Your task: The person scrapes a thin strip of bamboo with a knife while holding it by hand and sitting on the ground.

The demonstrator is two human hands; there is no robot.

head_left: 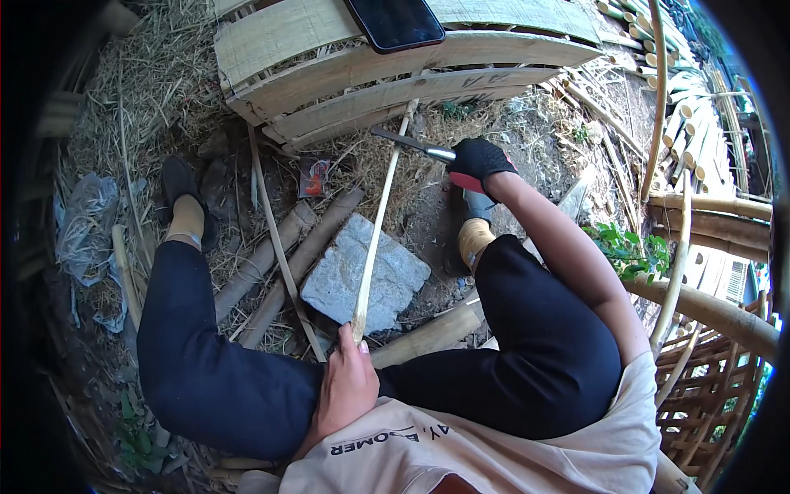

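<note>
pale bamboo strip (381, 216) slants away from the person's bare left hand (349, 385), its near end pinched between the thumb and bent fingers (346, 336). nearly all of its length reaches out past those fingertips, over the grey stone block (337, 276); whether it touches the stone i cannot tell. its far end is at the lower edge of the wooden crate (284, 39).

the right hand (477, 167), in a black and red glove, has its fingers wrapped around the handle of a knife (411, 145). the blade points left and crosses the strip near its far end, well apart from the left hand. i cannot tell whether the edge is touching the strip.

as for writing, dark capital letters run across the front of the cream shirt (527, 461), partly lost in the folds. the crate's front slats carry faint dark marks, too weak to make out. a red packet (313, 178) lies on the ground left of the strip, its print too small to read. on top of the crate lies a phone (397, 25) with a dark screen.
</note>
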